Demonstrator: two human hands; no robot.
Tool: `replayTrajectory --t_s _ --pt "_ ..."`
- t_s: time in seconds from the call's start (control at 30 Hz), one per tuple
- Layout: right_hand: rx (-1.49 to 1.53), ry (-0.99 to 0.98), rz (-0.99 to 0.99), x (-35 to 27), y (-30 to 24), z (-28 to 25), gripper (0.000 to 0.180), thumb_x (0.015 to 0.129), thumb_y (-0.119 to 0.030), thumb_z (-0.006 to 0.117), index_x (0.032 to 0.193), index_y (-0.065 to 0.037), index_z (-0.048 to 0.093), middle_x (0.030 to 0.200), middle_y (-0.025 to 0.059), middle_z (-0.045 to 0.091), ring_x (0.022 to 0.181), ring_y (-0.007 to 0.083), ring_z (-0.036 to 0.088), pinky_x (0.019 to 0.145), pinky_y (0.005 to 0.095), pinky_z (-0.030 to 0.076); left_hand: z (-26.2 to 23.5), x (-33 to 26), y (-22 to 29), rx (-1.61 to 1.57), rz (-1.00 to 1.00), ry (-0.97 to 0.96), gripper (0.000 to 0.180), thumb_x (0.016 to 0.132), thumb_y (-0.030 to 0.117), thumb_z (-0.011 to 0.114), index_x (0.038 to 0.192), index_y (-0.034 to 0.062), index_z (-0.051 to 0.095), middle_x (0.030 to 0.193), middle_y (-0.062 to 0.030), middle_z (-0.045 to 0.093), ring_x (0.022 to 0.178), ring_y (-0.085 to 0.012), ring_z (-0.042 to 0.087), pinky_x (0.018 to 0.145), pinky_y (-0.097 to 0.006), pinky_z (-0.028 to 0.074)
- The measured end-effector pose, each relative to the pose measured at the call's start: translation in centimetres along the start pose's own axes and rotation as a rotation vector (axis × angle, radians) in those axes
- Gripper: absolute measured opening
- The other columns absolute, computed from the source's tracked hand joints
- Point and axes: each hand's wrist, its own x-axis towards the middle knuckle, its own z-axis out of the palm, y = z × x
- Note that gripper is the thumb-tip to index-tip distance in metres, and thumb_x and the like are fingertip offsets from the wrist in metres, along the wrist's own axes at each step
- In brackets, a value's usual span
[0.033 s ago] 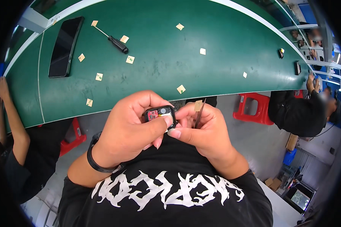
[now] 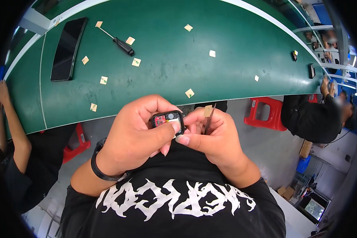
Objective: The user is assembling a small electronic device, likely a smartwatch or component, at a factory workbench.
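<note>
Over the lap, in front of the table edge, my left hand (image 2: 141,133) grips a small black open-cased device (image 2: 161,120). A red circuit board, a round silver part and a white piece show inside it; the thumb presses on the white piece. My right hand (image 2: 218,133) is closed, its thumb and fingertips at the device's right edge. Thin dark metal tweezers (image 2: 210,121) lie in its fingers, pointing up and away. A tan paper square (image 2: 208,110) sits at the index finger beside them. The fingers hide the tweezers' other end.
Several small paper squares (image 2: 136,62) are scattered on the green table (image 2: 166,75). A black screwdriver (image 2: 123,47) and a black phone-like slab (image 2: 69,49) lie at left. Two small dark parts are far right. A red stool (image 2: 264,114) stands beyond the edge; people sit on both sides.
</note>
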Motion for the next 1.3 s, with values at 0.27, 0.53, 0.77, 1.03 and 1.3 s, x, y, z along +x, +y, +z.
replayTrajectory --t_s 0.27,0.53,0.77,1.03,1.3 --pt "-0.012 0.004 -0.025 -0.1 0.3 0.0 0.02 0.087 0.006 0.076 0.105 0.003 0.068 0.083 -0.0045 0.063 0.068 -0.0019 0.051 0.061 0.0154 0.042 0.2 -0.1 -0.1 0.021 0.013 0.007 0.012 0.095 0.004 0.064 0.104 -0.0019 0.06 0.076 -0.0026 0.064 0.054 -0.0033 0.055 0.043 -0.018 0.037" --pt "-0.068 0.064 -0.038 -0.5 0.5 -0.3 0.019 0.087 0.004 0.076 0.105 0.002 0.068 0.079 -0.0072 0.058 0.066 -0.0021 0.045 0.059 0.0162 0.037 -0.1 -0.6 0.0 0.077 0.032 -0.026 0.035 0.096 0.003 0.064 0.129 -0.0059 0.059 0.082 -0.0042 0.066 0.063 -0.0076 0.063 0.052 -0.02 0.049" --pt "-0.058 0.017 -0.043 -0.7 0.3 0.3 0.018 0.089 0.002 0.075 0.105 0.003 0.067 0.082 -0.005 0.061 0.068 -0.0011 0.051 0.062 0.0166 0.043 -1.2 -1.9 -0.3 0.138 0.144 -0.129 0.045 0.098 0.0 0.058 0.142 -0.0061 0.051 0.089 -0.0072 0.067 0.072 -0.0107 0.067 0.064 -0.024 0.057" --pt "-0.094 -0.046 -0.057 -1.2 0.5 0.8 0.016 0.089 0.003 0.075 0.102 0.003 0.066 0.083 -0.0032 0.062 0.069 -0.0004 0.053 0.062 0.0174 0.044 -1.7 -2.9 -0.3 0.363 0.267 -0.115 0.042 0.096 -0.005 0.056 0.138 -0.0081 0.054 0.089 -0.0097 0.068 0.069 -0.0108 0.067 0.06 -0.021 0.056" --pt "-0.105 -0.059 -0.122 -1.5 0.3 0.9 0.015 0.089 0.003 0.075 0.102 0.003 0.067 0.085 -0.0014 0.062 0.069 -0.0006 0.051 0.06 0.018 0.041 -1.8 -3.6 0.6 0.29 0.377 -0.185 0.051 0.09 -0.004 0.053 0.14 -0.0109 0.052 0.095 -0.0149 0.069 0.077 -0.0167 0.07 0.068 -0.027 0.059"
